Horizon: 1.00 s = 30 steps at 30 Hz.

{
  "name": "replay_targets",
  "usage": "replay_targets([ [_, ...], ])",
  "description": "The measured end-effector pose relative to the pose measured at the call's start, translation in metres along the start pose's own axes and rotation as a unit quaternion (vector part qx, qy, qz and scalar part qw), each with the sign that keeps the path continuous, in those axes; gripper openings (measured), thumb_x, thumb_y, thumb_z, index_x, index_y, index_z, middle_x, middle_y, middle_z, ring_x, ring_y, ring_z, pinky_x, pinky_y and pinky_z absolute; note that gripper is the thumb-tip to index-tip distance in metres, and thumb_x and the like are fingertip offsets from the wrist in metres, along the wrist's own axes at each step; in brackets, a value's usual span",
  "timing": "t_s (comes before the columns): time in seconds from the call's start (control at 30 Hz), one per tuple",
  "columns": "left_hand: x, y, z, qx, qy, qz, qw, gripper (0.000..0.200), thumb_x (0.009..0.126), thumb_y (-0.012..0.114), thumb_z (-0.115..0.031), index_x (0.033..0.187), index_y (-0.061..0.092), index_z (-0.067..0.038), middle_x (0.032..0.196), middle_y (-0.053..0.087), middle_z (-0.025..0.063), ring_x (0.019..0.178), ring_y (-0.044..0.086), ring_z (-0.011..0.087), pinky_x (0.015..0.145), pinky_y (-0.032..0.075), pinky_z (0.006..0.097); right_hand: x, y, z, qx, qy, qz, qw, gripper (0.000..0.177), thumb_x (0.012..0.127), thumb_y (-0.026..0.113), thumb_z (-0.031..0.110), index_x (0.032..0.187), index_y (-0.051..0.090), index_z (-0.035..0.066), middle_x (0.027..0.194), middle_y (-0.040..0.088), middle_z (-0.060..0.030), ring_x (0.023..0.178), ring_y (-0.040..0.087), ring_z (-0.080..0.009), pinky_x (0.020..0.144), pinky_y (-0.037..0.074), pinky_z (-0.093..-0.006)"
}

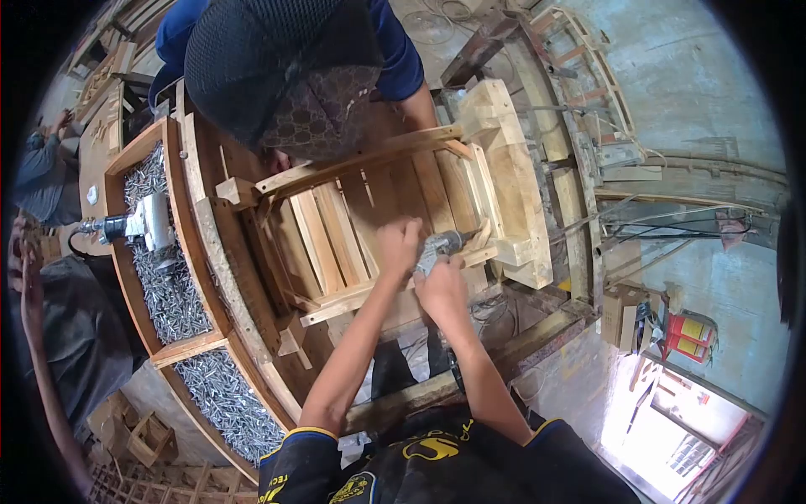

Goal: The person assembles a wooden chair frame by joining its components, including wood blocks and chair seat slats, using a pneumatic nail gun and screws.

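My right hand (442, 284) is wrapped around the handle of a grey power screwdriver (438, 245). Its dark nose points right, at the corner joint of a slatted wooden frame (353, 298). My left hand (400, 244) is closed against the tool's rear end; what its fingers grip is partly hidden. Pale slats (323, 235) run across inside the frame, and a thick wooden end piece (514, 189) stands at its right. Opposite me a co-worker in a dark cap (260, 67) leans over the far rail, one forearm (417, 109) reaching down behind it.
Wooden trays of screws (227, 399) line the bench's left side. Another power tool (151, 223) lies on the screws. More people stand at far left. At right are a metal rack (579, 185), hanging cables, a cardboard box (620, 315) and a red container (690, 338).
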State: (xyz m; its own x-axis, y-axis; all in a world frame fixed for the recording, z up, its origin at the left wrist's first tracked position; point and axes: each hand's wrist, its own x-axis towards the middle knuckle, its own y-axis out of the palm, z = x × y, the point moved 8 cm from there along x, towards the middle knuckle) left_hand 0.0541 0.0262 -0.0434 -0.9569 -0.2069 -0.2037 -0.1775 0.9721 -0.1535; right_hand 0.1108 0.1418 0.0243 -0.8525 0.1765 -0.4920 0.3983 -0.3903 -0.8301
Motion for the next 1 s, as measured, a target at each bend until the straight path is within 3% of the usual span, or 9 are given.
replay_targets([
  [0.33,0.0,-0.005,-0.001,-0.025,-0.018,-0.03,0.999,0.038,0.084,0.055,-0.029,0.067,0.066,0.003,0.062,0.062,0.019,0.06,0.063,0.0331,0.063,0.048,0.0426,0.007,0.011,-0.008,-0.042,0.022,0.013,0.999,0.061,0.084,0.069,0.027,0.12,0.044,-0.017,0.124,0.047,-0.0331,0.101,0.062,-0.045,0.088,0.05,-0.0479],
  [0.43,0.0,-0.003,0.001,-0.009,-0.033,-0.009,0.999,0.037,0.087,0.051,-0.026,0.068,0.066,0.003,0.07,0.065,0.0202,0.065,0.064,0.0326,0.066,0.049,0.0405,0.002,0.007,-0.001,-0.031,0.014,0.011,0.999,0.061,0.083,0.07,0.027,0.119,0.046,-0.016,0.123,0.048,-0.034,0.101,0.062,-0.0454,0.089,0.05,-0.0472],
  [0.53,-0.003,-0.017,-0.017,-0.006,0.133,-0.109,0.985,0.034,0.089,0.046,-0.02,0.077,0.07,0.001,0.08,0.067,0.0195,0.068,0.064,0.027,0.065,0.049,0.0381,-0.006,-0.003,-0.002,0.006,-0.024,-0.004,1.0,0.057,0.082,0.071,0.026,0.117,0.049,-0.014,0.121,0.051,-0.0334,0.104,0.06,-0.0454,0.09,0.05,-0.0469],
  [0.6,-0.019,-0.043,-0.012,-0.035,0.034,-0.169,0.984,0.029,0.091,0.042,-0.01,0.091,0.069,0.0,0.078,0.065,0.0128,0.066,0.059,0.0196,0.062,0.047,0.033,-0.019,-0.015,-0.004,0.039,-0.061,-0.006,0.997,0.051,0.082,0.071,0.023,0.115,0.051,-0.012,0.118,0.054,-0.0322,0.107,0.059,-0.0449,0.089,0.05,-0.0469],
  [0.7,-0.054,-0.075,0.003,-0.115,-0.098,-0.111,0.982,0.025,0.094,0.041,-0.002,0.114,0.057,0.0,0.078,0.057,0.0014,0.059,0.047,0.0084,0.056,0.043,0.0243,-0.055,-0.051,-0.014,0.309,-0.11,0.061,0.943,0.048,0.079,0.072,0.018,0.116,0.052,-0.006,0.109,0.06,-0.027,0.105,0.06,-0.044,0.086,0.049,-0.0464],
  [0.8,-0.093,-0.075,-0.024,-0.216,-0.132,-0.085,0.964,0.019,0.098,0.045,-0.004,0.112,0.056,0.002,0.086,0.06,0.0044,0.06,0.05,0.01,0.059,0.044,0.0246,-0.082,-0.086,-0.046,0.279,-0.23,0.0,0.932,0.05,0.073,0.076,0.015,0.113,0.051,-0.002,0.1,0.064,-0.0223,0.099,0.063,-0.0394,0.082,0.049,-0.0436],
  [0.9,-0.133,-0.036,-0.017,-0.33,-0.241,-0.052,0.911,0.018,0.099,0.048,-0.008,0.106,0.058,0.005,0.083,0.062,0.0063,0.064,0.053,0.011,0.064,0.045,0.0245,-0.098,-0.119,-0.055,0.138,-0.182,0.044,0.973,0.055,0.067,0.081,0.015,0.11,0.05,0.001,0.098,0.065,-0.0185,0.095,0.066,-0.0326,0.08,0.05,-0.042],
  [0.93,-0.142,-0.019,-0.01,-0.353,-0.273,-0.041,0.894,0.018,0.099,0.048,-0.008,0.104,0.059,0.006,0.082,0.062,0.007,0.065,0.054,0.0115,0.066,0.046,0.0247,-0.096,-0.122,-0.063,0.179,-0.208,0.078,0.958,0.053,0.069,0.082,0.016,0.107,0.048,0.002,0.097,0.065,-0.0166,0.092,0.065,-0.026,0.079,0.05,-0.0396],
  [1.0,-0.153,0.018,0.002,-0.435,-0.327,-0.038,0.838,0.022,0.099,0.048,-0.007,0.099,0.062,0.01,0.078,0.062,0.0072,0.068,0.057,0.0134,0.073,0.05,0.0253,-0.097,-0.134,-0.069,0.202,-0.196,0.107,0.954,0.052,0.071,0.082,0.017,0.109,0.049,0.002,0.096,0.065,-0.0148,0.091,0.065,-0.0235,0.079,0.05,-0.0376],
])
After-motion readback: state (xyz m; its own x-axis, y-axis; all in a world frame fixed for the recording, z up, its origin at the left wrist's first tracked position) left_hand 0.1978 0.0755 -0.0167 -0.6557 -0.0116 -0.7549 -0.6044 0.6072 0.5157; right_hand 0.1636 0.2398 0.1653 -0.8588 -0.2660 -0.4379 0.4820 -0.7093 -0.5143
